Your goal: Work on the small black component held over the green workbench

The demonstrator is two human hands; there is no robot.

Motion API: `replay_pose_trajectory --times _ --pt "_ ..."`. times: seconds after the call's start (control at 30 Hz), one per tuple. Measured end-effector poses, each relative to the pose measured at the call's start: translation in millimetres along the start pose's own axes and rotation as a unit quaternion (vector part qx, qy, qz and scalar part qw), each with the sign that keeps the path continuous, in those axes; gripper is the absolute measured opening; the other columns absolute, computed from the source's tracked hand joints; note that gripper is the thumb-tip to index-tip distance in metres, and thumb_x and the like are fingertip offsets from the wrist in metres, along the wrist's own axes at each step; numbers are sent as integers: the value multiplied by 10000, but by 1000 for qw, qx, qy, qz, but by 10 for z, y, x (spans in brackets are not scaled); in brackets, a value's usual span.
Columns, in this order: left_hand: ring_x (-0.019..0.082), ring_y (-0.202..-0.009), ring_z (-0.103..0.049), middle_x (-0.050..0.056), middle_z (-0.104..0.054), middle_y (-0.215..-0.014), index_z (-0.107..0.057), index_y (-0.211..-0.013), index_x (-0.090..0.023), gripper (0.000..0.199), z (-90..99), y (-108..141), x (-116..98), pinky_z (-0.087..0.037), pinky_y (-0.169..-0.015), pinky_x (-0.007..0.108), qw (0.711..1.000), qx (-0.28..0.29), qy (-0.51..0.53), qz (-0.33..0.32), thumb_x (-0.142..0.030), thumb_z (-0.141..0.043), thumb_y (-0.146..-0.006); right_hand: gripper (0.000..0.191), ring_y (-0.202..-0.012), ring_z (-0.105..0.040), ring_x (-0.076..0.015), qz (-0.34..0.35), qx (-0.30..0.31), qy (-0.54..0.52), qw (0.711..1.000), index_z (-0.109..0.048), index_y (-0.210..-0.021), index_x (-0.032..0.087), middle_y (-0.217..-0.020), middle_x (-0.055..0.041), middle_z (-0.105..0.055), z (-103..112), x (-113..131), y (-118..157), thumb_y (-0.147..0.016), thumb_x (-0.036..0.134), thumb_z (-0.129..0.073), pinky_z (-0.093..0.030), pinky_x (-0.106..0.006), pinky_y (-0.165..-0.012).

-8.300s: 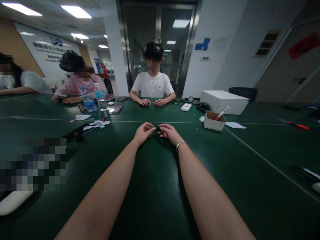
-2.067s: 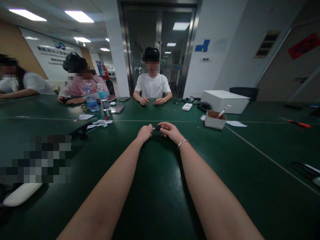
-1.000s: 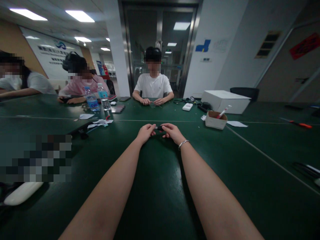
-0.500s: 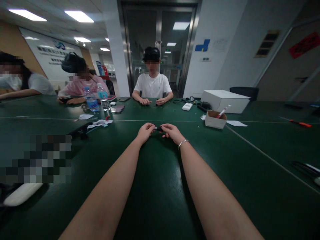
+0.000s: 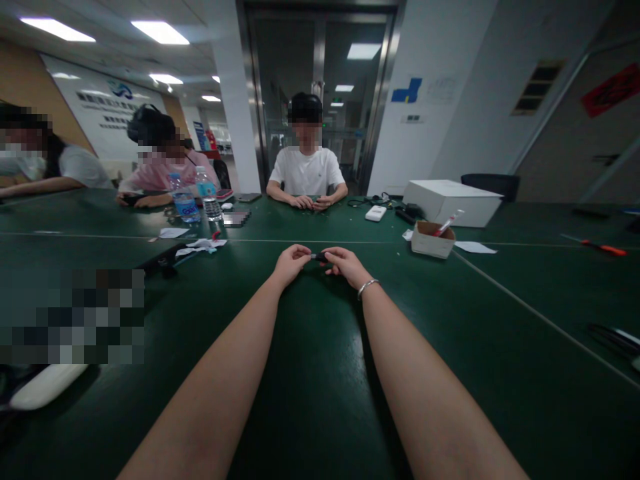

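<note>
Both my hands are stretched out over the green table (image 5: 310,373) and meet at a small black stick with a silvery end (image 5: 320,257), which looks like a USB stick. My left hand (image 5: 291,263) is closed, its thumb and forefinger pinching the silvery end. Closed on the black part is my right hand (image 5: 347,264), with a silver bangle (image 5: 367,287) round its wrist. Fingertips cover much of the stick, so its full shape is hidden.
A cardboard box (image 5: 433,241) with a tube in it and a white box (image 5: 453,200) stand at right. Paper scraps (image 5: 200,247) and bottles (image 5: 210,200) are at left. A screwdriver (image 5: 607,250) lies far right. Across sits a person in white (image 5: 306,170).
The person across has brought both hands together. My hands stay nearly in place, still on the stick. The view has shifted very slightly.
</note>
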State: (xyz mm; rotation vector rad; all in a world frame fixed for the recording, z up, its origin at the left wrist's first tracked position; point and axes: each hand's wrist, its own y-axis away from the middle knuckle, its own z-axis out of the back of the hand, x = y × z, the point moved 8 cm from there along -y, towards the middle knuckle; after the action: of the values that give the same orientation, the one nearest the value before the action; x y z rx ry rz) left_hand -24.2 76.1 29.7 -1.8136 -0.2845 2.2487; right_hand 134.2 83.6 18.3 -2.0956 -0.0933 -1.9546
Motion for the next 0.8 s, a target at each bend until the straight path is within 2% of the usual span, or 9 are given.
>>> replay_pose_trajectory --times 0.3,0.5,0.63,0.8 --pt "139 -751 -580 35 -629 -835 -592 -862 -159 225 -17 2 -20 -432 -573 222 1000 10 18 -8 -259 -643 -667 134 -341 -429 -17 -3 -4 2 1000 -630 -929 136 -640 -6 -680 1 -12 -10 -821 213 -650 -537 -188 -482" --pt "130 -685 -569 48 -636 -802 -603 -875 -145 208 9 -26 76 -432 -555 227 999 -19 7 31 -221 -643 -686 96 -340 -437 -13 -9 -16 -5 1000 -624 -911 130 -639 5 -673 3 -3 2 -820 158 -637 -532 -174 -475" --pt "115 -630 -561 39 -637 -747 -614 -886 -143 204 -3 -51 137 -431 -561 229 999 -10 5 44 -234 -646 -706 89 -339 -442 -16 -15 -21 -2 1000 -621 -917 131 -614 10 -663 5 -2 8 -828 129 -618 -525 -167 -459" --pt "135 -695 -590 57 -654 -783 -601 -873 -144 201 -17 -39 82 -422 -548 222 999 -3 28 26 -307 -608 -757 75 -344 -448 -18 -11 -16 -3 1000 -624 -912 130 -626 3 -667 9 -1 2 -839 139 -611 -535 -179 -473"
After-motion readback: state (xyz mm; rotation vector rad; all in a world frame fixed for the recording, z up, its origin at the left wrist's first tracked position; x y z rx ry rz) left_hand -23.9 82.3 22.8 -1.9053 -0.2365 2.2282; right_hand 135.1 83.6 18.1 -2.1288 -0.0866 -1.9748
